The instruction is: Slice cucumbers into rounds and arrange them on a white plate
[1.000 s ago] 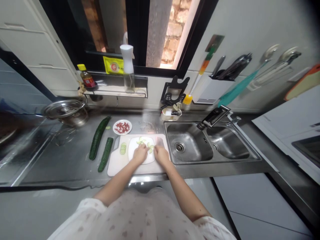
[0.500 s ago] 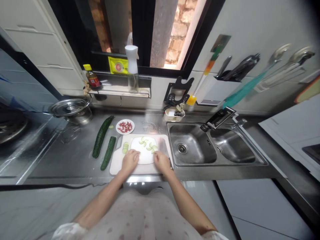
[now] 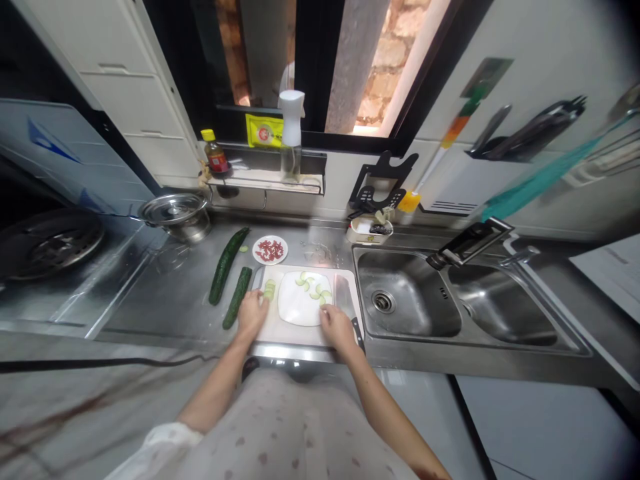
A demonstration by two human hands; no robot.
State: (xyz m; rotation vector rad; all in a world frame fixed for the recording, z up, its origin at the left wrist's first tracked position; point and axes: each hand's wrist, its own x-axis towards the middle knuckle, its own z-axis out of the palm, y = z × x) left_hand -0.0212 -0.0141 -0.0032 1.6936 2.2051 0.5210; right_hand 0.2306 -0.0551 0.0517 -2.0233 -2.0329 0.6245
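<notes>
A square white plate (image 3: 297,310) lies on the cutting board (image 3: 273,333), with thin cucumber slices (image 3: 320,293) arranged in curved fans on it. My right hand (image 3: 340,330) is at the plate's right edge, its fingertips closed on the cucumber slice at the lower end of the right fan. My left hand (image 3: 253,317) is over the board's left side, thumb and fingers slightly apart, at a short row of cucumber slices (image 3: 269,289). Right of the plate a knife (image 3: 344,293) rests on the board, its black handle partly behind my right hand.
Two cucumbers, one long (image 3: 227,267) and one cut (image 3: 237,298), lie left of the board. A small plate (image 3: 270,261) of chopped red pieces sits behind it. A double sink (image 3: 405,287) is at right, a lidded pot (image 3: 183,217) at back left.
My left hand has moved left from the plate's edge to the row of cucumber slices. My right hand stays at the plate's right edge. The view has shifted to the left.
</notes>
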